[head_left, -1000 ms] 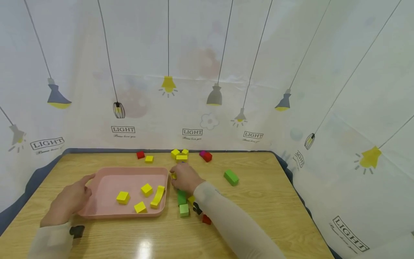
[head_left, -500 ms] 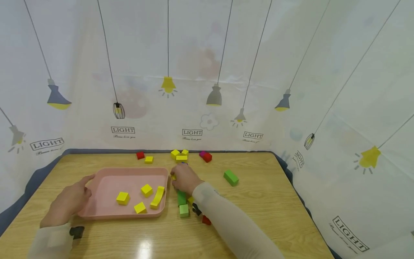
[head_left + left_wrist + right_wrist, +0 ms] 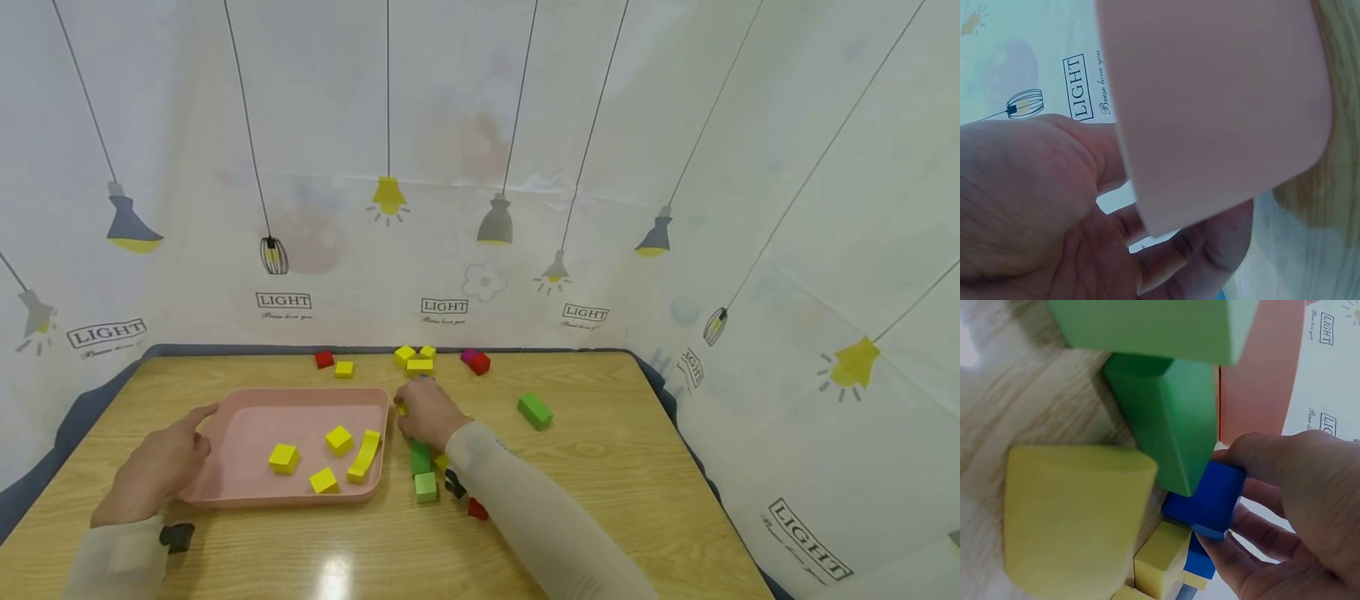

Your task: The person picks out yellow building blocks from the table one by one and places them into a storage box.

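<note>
My left hand (image 3: 159,462) holds the pink tray (image 3: 300,398) by its left side. In the left wrist view its fingers (image 3: 1222,244) curl at the tray's lower corner, and part of the hand passes behind the wall. Four-sided yellow blocks (image 3: 284,459) and a curved yellow block (image 3: 364,457) lie in the tray. Just right of the tray, my right hand (image 3: 429,411) has its fingertips bent around a small yellow block (image 3: 402,409), mostly hidden. A blue block (image 3: 1210,499) sits by those fingers in the right wrist view, covering part of the grip.
Beside the right forearm lie green blocks (image 3: 425,487), a yellow block (image 3: 1075,519) and a red block (image 3: 477,509). Several yellow blocks (image 3: 420,367), red blocks (image 3: 324,359) and a purple block (image 3: 468,356) line the back edge. Another green block (image 3: 535,412) lies to the right.
</note>
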A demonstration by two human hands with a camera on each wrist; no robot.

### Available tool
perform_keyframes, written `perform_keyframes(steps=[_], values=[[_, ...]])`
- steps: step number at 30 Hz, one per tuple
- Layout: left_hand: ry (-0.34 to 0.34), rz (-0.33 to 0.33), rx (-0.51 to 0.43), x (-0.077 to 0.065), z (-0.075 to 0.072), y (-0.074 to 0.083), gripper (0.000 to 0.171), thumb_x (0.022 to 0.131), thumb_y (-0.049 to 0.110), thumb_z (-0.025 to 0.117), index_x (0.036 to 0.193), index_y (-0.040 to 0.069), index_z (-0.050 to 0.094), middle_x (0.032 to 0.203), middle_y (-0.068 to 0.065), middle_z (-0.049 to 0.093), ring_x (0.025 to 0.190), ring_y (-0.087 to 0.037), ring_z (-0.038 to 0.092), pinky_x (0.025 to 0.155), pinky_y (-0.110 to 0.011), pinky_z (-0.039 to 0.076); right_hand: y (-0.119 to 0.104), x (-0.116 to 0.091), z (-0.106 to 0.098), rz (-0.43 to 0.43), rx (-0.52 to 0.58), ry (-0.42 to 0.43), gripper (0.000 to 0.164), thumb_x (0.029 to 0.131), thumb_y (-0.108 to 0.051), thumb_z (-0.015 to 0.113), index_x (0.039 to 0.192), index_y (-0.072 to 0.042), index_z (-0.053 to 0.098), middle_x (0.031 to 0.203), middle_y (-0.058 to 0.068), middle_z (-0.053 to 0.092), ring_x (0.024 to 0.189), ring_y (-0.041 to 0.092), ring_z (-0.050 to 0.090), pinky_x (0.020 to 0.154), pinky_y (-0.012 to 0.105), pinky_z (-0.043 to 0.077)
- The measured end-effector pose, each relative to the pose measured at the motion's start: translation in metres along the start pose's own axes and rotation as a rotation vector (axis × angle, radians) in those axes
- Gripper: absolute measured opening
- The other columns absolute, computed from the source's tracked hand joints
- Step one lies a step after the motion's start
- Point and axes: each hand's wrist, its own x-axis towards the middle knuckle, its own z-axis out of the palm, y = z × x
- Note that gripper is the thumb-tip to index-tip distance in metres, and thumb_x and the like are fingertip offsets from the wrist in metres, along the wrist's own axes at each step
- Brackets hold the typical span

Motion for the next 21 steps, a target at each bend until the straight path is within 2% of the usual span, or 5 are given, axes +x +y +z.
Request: perform_keyframes(steps=[9, 13, 21], values=[[-0.004, -0.006, 0.015, -0.001, -0.002, 0.002, 0.062, 0.115, 0.009, 0.046, 0.173, -0.008, 0.031, 0.096, -0.019, 0.066, 0.073, -0.024, 0.058, 0.065, -0.038, 0.046, -0.003, -0.001, -0.004, 0.042, 0.054, -0.004, 0.035, 0.107, -0.017, 0.086, 0.141, -0.010, 0.083, 0.141, 0.006, 0.080, 0.108, 0.015, 0.068, 0.102, 0.030, 0.066], [0.001, 0.012, 0.023, -0.002, -0.002, 0.001, 0.061, 0.115, 0.009, 0.046, 0.172, -0.009, 0.032, 0.093, -0.017, 0.065, 0.072, -0.024, 0.058, 0.064, -0.038, 0.045, -0.006, -0.004, -0.009, 0.045, 0.082, 0.002, 0.037, 0.108, -0.016, 0.085, 0.143, -0.010, 0.082, 0.143, 0.007, 0.080, 0.107, 0.015, 0.070, 0.098, 0.029, 0.067], [-0.004, 0.006, 0.024, -0.002, -0.002, 0.002, 0.061, 0.115, 0.009, 0.045, 0.172, -0.009, 0.032, 0.096, -0.019, 0.066, 0.073, -0.024, 0.058, 0.065, -0.038, 0.046, -0.007, -0.005, -0.015, 0.022, 0.067, 0.036, 0.037, 0.107, -0.016, 0.086, 0.143, -0.011, 0.082, 0.139, 0.006, 0.079, 0.111, 0.015, 0.069, 0.104, 0.030, 0.066]])
